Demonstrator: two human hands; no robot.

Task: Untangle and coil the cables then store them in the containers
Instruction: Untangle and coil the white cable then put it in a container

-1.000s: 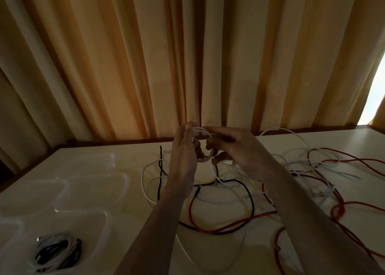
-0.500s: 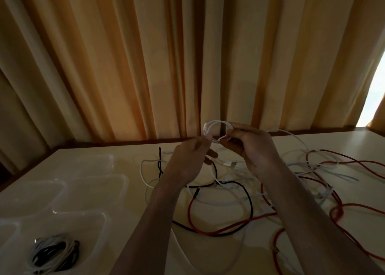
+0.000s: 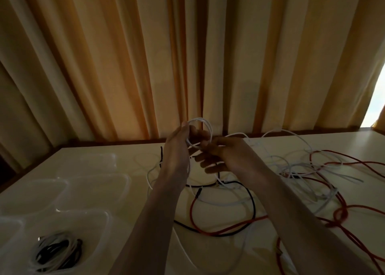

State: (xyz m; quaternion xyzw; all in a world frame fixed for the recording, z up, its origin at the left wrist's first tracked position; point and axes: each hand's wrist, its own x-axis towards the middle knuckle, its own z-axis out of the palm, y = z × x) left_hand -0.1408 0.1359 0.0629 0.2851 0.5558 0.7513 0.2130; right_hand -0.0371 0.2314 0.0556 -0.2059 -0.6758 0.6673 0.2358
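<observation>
A small coil of white cable [image 3: 205,126] is held up above the table's middle. My left hand [image 3: 177,147] holds its left side, fingers wrapped through the loops. My right hand [image 3: 225,155] pinches the coil's lower edge from the right. Below them a tangle lies on the table: a black cable [image 3: 252,203], a red cable [image 3: 341,212] and more white cable [image 3: 302,168]. Several clear plastic containers [image 3: 91,183] stand at the left. The nearest one [image 3: 100,218] holds a coiled black and white cable bundle [image 3: 56,251].
The pale table [image 3: 129,149] runs back to orange curtains [image 3: 187,55]. A bright gap of window [image 3: 377,99] shows at the far right. The red cable spreads to the table's right edge.
The white coil has been turned and raised a little. My left hand moved up onto its left side, and my right hand dropped to the coil's lower edge.
</observation>
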